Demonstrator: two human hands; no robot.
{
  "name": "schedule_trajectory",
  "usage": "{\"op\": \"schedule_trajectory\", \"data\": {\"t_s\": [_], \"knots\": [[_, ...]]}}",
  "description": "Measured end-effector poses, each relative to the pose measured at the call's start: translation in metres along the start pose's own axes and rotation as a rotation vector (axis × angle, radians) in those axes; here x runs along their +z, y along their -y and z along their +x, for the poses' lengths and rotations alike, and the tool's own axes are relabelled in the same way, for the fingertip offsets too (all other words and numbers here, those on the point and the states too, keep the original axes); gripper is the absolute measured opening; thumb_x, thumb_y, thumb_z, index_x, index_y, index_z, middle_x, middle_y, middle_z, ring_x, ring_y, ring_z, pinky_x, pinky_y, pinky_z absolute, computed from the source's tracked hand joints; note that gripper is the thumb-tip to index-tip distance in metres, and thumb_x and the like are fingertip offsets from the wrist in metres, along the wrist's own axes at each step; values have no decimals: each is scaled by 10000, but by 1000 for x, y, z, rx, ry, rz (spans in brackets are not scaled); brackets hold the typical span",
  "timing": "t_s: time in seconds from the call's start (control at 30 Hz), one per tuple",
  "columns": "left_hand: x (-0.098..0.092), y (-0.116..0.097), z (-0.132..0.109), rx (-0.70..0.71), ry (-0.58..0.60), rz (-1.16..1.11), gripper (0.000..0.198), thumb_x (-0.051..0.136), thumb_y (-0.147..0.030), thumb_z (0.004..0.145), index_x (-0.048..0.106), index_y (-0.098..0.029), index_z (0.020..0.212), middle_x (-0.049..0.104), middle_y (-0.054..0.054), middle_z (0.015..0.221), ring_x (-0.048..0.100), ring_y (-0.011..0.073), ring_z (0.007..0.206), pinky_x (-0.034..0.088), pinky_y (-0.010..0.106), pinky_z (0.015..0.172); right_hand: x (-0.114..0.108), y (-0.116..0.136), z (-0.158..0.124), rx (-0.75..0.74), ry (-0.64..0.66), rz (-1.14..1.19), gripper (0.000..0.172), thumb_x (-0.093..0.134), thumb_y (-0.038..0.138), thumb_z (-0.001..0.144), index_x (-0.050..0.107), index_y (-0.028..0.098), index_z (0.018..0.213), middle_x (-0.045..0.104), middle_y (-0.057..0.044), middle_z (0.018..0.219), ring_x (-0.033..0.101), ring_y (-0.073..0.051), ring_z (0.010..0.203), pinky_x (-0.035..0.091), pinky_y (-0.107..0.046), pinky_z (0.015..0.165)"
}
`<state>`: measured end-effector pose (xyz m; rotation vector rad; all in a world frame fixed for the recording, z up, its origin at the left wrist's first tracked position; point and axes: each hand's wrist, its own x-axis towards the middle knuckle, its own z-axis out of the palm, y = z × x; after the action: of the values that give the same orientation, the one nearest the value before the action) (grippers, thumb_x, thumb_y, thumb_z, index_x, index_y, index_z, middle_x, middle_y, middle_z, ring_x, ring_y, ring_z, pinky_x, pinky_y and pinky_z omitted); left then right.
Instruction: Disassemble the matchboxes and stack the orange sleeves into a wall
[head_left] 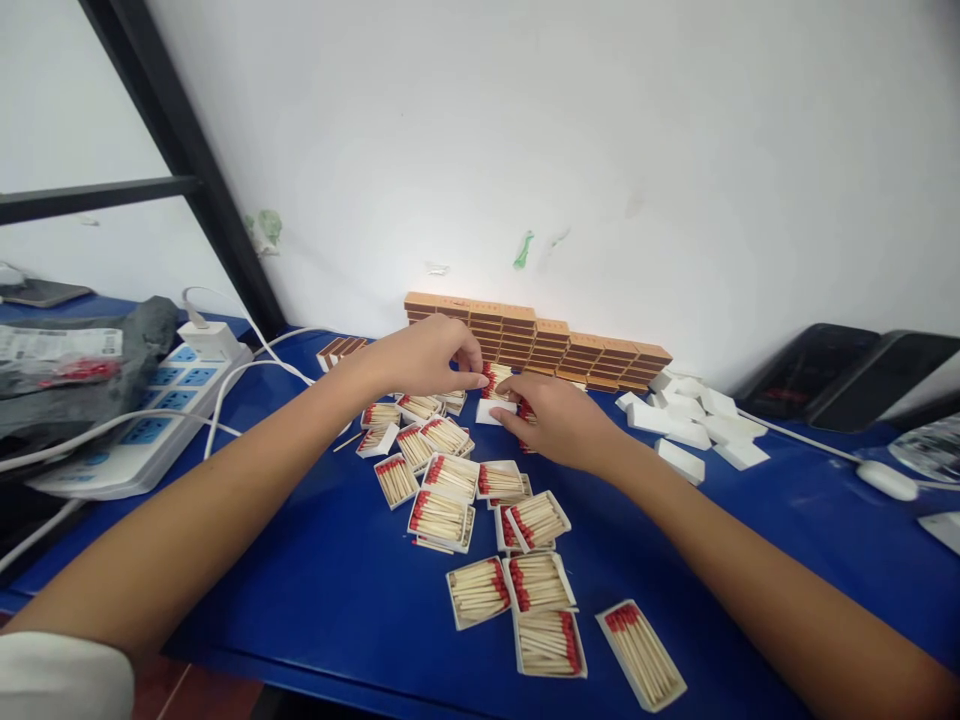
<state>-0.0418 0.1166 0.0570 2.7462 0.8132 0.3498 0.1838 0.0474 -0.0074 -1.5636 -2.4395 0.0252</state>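
My left hand (439, 355) is over the middle of the blue table, fingers curled, thumb tip beside red-tipped matches (495, 376). Whether anything is pinched in it is hidden. My right hand (556, 418) closes its thumb and fingers on a white matchbox tray (491, 411), which holds those matches. Part of the tray is covered by the fingers. Below both hands lie several filled trays, some overlapping, such as one tray (441, 518) in the middle and another tray (540, 520) to its right. One filled tray (642, 655) lies apart at the near right.
Stacked brown matchboxes (517, 335) form a stepped row against the wall. White empty trays (686, 415) are piled at right, near two dark phones (862, 375). A power strip (161, 400) with white cables and a grey plastic bag (82, 350) occupy the left side.
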Motion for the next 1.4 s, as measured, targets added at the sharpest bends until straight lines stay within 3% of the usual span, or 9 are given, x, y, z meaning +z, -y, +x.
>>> {"op": "schedule_trajectory", "data": {"t_s": [0.23, 0.37, 0.53, 0.67, 0.8, 1.1, 1.3, 1.4], "knots": [[2, 4, 1, -10, 0, 22, 257, 678, -406, 920, 807, -186, 944, 803, 78, 934, 713, 200, 831, 496, 337, 759, 0, 3, 2, 67, -41, -122, 219, 556, 308, 1030, 695, 165, 1121, 718, -124, 1104, 675, -248, 891, 438, -344, 721], [7, 6, 2, -32, 22, 35, 253, 736, -398, 870, 802, -179, 977, 792, 77, 931, 701, 206, 818, 481, 340, 751, 0, 4, -1, 15, -24, -119, 278, 620, 389, 1011, 712, 174, 1161, 675, -121, 1138, 665, -239, 889, 442, -339, 710], [24, 2, 5, -3, 23, 80, 340, 819, -386, 781, 773, -189, 1054, 760, 82, 1027, 678, 251, 954, 464, 352, 806, 2, 5, -3, -7, 22, -114, 336, 696, 370, 961, 697, 166, 1228, 648, -128, 1180, 664, -248, 940, 463, -340, 720], [41, -4, 6, 66, 6, 170, 455, 855, -395, 738, 714, -179, 1112, 702, 102, 1084, 607, 305, 1099, 457, 383, 896, 1, 1, -2, -19, -12, -94, 307, 697, 336, 943, 701, 169, 1201, 646, -109, 1119, 657, -239, 925, 465, -335, 727], [55, -11, 5, 7, -1, 219, 518, 839, -359, 733, 650, -164, 1175, 658, 122, 1153, 562, 323, 1127, 439, 412, 950, -4, -4, -2, -23, -42, -61, 274, 684, 365, 947, 709, 182, 1150, 646, -91, 1067, 651, -233, 887, 469, -337, 719], [63, -15, 4, 7, -54, 247, 538, 786, -292, 796, 588, -174, 1283, 628, 117, 1229, 531, 315, 1191, 429, 407, 986, -27, -11, -4, -3, -80, -26, 264, 672, 365, 915, 691, 181, 1103, 699, -114, 1123, 678, -284, 988, 505, -383, 817], [63, -13, 4, -14, -36, 202, 892, 840, -384, 793, 416, -167, 1547, 591, 158, 1406, 491, 355, 1324, 393, 471, 1100, -55, -26, -7, 72, -61, -89, 236, 656, 425, 887, 693, 211, 981, 744, -87, 995, 674, -264, 874, 459, -357, 718], [64, -14, 4, -19, -30, 191, 937, 838, -424, 808, 384, -151, 1580, 568, 173, 1455, 478, 359, 1356, 391, 477, 1116, -77, -45, -12, 198, -7, -181, 275, 649, 474, 888, 704, 218, 975, 756, -91, 948, 667, -265, 821, 432, -353, 668]]}}
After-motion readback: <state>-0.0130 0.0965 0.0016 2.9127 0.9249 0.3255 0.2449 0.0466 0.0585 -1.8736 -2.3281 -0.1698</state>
